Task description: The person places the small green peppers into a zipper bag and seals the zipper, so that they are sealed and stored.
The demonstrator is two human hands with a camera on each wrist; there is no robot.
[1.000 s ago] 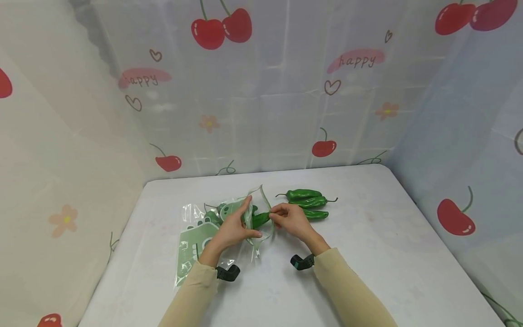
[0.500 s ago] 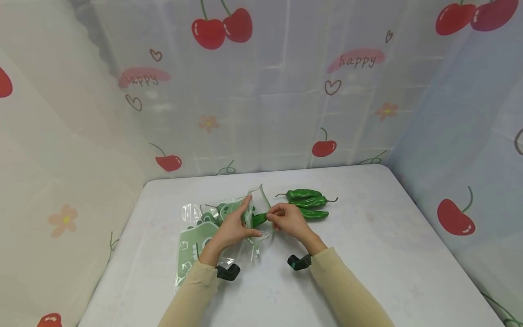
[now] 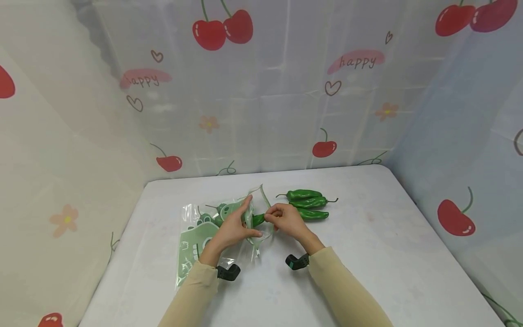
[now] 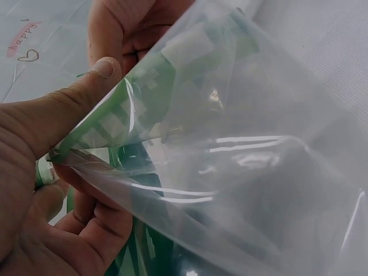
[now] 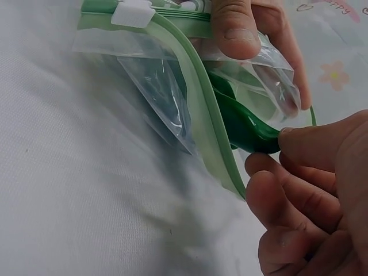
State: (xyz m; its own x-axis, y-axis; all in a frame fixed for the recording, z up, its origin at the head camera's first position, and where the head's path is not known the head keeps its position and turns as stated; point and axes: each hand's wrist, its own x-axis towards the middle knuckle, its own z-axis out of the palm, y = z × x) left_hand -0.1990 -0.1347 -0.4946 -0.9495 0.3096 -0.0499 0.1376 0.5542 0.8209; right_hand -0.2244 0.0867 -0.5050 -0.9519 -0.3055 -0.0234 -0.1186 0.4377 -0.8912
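A clear zip bag [image 3: 192, 247] with a green cartoon print lies on the table, its mouth toward the right. My left hand [image 3: 232, 230] grips the bag at its mouth, thumb on the near side and fingers on the far side. My right hand [image 3: 291, 221] pinches one end of a green chili pepper [image 5: 248, 127]; the other end is inside the bag mouth. In the right wrist view, a white slider [image 5: 132, 12] sits on the green zip strip [image 5: 204, 100]. More green peppers show through the film, partly hidden by the print.
To the right of the bag, three green peppers [image 3: 308, 202] lie close together behind my right hand. The white table [image 3: 367, 254] meets a curtain [image 3: 282, 113] with cherry prints at its back. Black wrist cameras [image 3: 297, 262] sit on both wrists.
My right hand has moved slightly left, and the pinched pepper has slid farther into the bag. A stem inside the bag has shifted left. My left hand stays in place.
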